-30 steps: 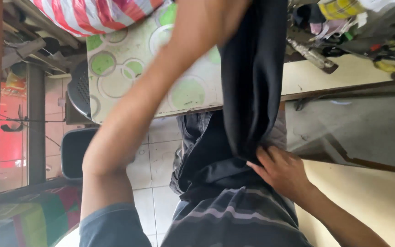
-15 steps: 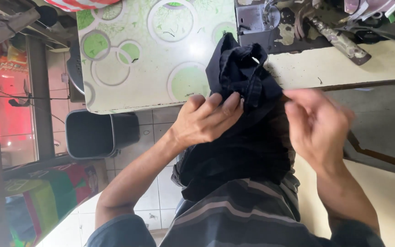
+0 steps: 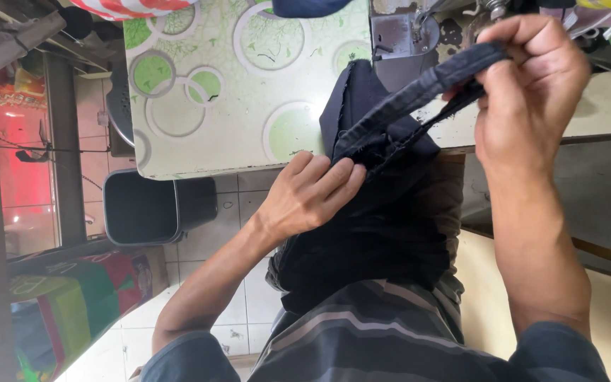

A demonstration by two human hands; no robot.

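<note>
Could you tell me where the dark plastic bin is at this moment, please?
In the head view the dark bin stands on the tiled floor at lower left, below the edge of the green-circled table, left of the left hand.

A single head-worn camera looks steeply down from the person's own eye level, close over the lap and forearms, facing the table (image 3: 199,106) edge ahead. The left hand (image 3: 312,194) and right hand (image 3: 532,92) fill the middle of the frame at near range, with the floor tiles (image 3: 238,212) visible below the table's edge. No second view shares the scene.
</note>
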